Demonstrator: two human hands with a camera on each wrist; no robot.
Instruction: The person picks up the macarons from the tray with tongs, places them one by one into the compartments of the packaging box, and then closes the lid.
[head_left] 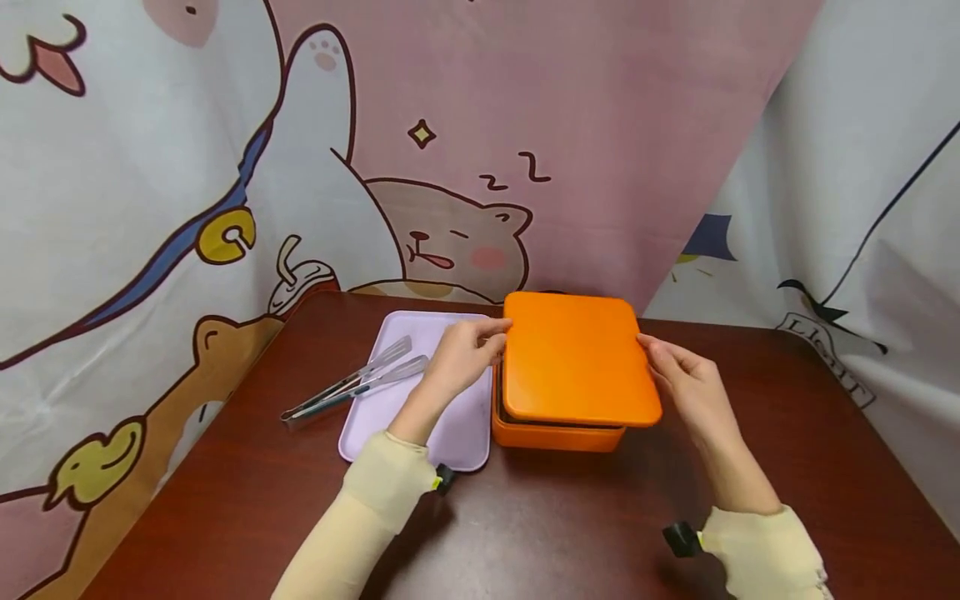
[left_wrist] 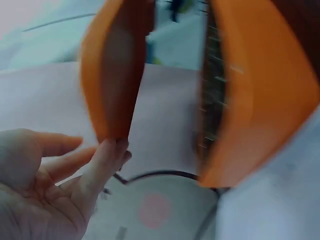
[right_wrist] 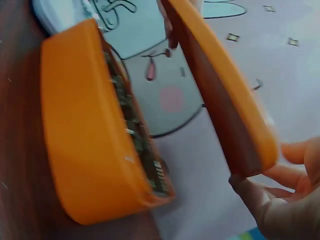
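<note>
From the head view the left hand [head_left: 459, 360] and right hand [head_left: 686, 379] flank an orange lid [head_left: 576, 357], fingertips on its left and right edges, holding it just above the orange box [head_left: 551, 433] so that a dark gap shows between the two along the front. The box stands on a dark wooden table [head_left: 585, 533], its left side just beside a lilac tray [head_left: 457, 433]. Metal tongs [head_left: 352, 382] lie across the tray's left edge, handle end out on the table. A cartoon-print curtain [head_left: 450, 150] hangs behind. The left wrist view, blurred, adds what the head camera cannot: the left fingertips [left_wrist: 112, 150] press the lid's rim [left_wrist: 112, 75] with fingers fairly straight, thumb side hidden, and the lid is clear of the box [left_wrist: 260, 90], with curtain showing through the gap. The right wrist view shows the same gap from the other side: the lid [right_wrist: 220, 85] is lifted off the box [right_wrist: 87, 125], the right fingers [right_wrist: 270, 207] curl under and against its edge, and small dark items line the box's inside [right_wrist: 132, 130], too blurred to name. Both hands clamp the lid between them.
</note>
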